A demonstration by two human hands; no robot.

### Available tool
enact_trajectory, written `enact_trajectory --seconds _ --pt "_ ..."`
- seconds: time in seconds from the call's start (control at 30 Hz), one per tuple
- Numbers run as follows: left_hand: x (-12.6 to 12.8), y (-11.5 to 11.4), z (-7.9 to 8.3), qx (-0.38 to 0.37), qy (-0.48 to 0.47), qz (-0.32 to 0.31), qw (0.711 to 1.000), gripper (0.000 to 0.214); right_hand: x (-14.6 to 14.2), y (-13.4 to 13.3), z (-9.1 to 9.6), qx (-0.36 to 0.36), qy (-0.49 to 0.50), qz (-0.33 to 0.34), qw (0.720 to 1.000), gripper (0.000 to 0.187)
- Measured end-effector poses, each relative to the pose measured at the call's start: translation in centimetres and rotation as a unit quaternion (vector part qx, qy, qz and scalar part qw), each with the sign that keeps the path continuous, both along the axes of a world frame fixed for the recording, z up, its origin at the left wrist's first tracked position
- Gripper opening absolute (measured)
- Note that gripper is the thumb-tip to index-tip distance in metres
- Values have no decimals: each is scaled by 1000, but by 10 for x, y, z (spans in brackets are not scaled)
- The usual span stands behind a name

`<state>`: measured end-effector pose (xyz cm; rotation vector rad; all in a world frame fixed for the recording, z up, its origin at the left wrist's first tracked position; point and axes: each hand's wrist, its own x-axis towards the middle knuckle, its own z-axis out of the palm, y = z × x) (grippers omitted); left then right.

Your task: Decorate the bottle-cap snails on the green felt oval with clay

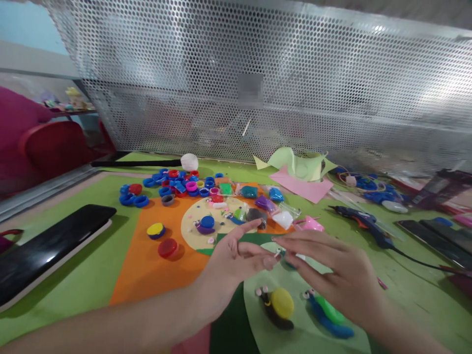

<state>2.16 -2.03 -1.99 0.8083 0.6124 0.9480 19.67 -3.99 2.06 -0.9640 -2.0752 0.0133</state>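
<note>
My left hand (236,255) reaches in from the lower left, its thumb and a finger pinched at a tiny white piece (278,253). My right hand (332,268) comes from the right with its fingers stretched out; a gap shows between index fingertip and thumb, close to that piece. Partly hidden behind the fingers is a teal clay shape (288,266). Below lie a dark clay snail with a yellow shell (282,303) and a blue clay snail with a green shell (334,310), both on a light green paper disc (258,334).
Bottle caps (191,187) in several colours lie behind a cream paper disc (191,211) bearing small snails. Bagged clay (266,204) sits beyond my hands. A glue gun (365,226) rests at right, a black case (55,246) at left. A perforated metal panel (184,73) stands behind.
</note>
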Motion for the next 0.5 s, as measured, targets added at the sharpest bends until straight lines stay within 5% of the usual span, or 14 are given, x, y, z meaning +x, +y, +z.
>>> enact_trajectory --seconds 0.27,0.5 --pt "0 -2 7 6 17 23 1000 75 -3 -10 3 185 -128 -39 974 11" --pt "-1 -1 6 18 19 15 1000 73 -2 -10 -4 159 -146 -20 976 16"
